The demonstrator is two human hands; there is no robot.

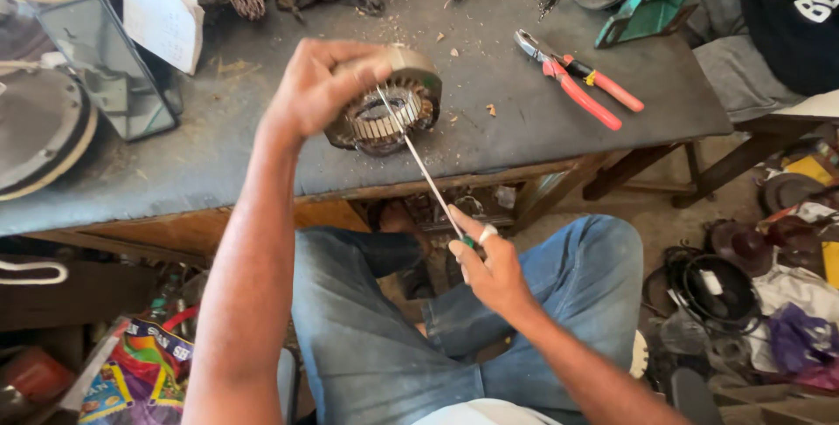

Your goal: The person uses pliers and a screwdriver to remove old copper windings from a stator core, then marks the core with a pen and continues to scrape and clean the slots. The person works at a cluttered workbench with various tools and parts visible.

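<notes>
Metal stator (387, 110) gripped by left hand (316, 86), right hand (491, 266) holding screwdriver (419, 163)

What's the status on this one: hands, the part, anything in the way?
Left hand grips motor stator at bench edge. Right hand holds thin screwdriver, tip in the stator slots. Red-handled pliers lie apart, right.

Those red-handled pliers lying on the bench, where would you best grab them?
By the two red handles, from above. The pliers lie flat on the bench, metal jaws pointing up-left and handles splayed toward the lower right, with bare bench around them.
</notes>
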